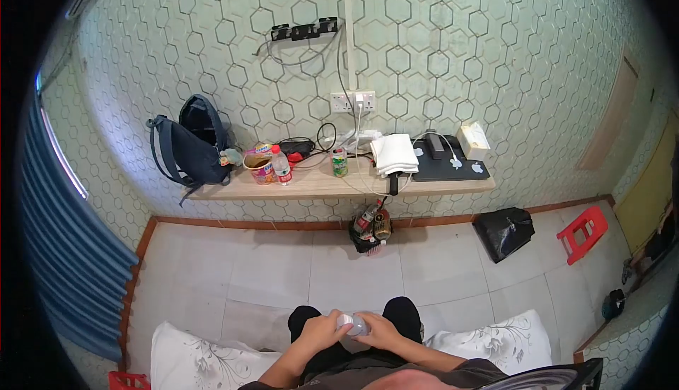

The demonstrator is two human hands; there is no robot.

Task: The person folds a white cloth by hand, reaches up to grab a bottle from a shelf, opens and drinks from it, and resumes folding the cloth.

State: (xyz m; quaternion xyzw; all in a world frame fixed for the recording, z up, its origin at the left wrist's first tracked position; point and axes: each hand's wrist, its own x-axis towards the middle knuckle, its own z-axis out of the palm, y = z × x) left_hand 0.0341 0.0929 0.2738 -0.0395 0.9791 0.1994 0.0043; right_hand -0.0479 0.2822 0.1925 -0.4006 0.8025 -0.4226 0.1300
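Both my hands are together over my lap, between my knees. They hold a small clear or greyish bottle (360, 326) with a white top, tilted to the left. My left hand (322, 334) is closed around the white end, with the thumb lying across it. My right hand (379, 333) wraps the other end of the bottle. What is inside the bottle and any label on it are too small to make out.
A wall shelf (297, 190) ahead bears a backpack (187, 151), a noodle cup (262, 171), a red-capped bottle (281, 166), a green can (340, 163), white cloths (395, 154), a dark laptop (447, 169) and a tissue box (473, 141). Below are a rubbish bag (368, 231), a black bag (503, 233) and a red stool (584, 234).
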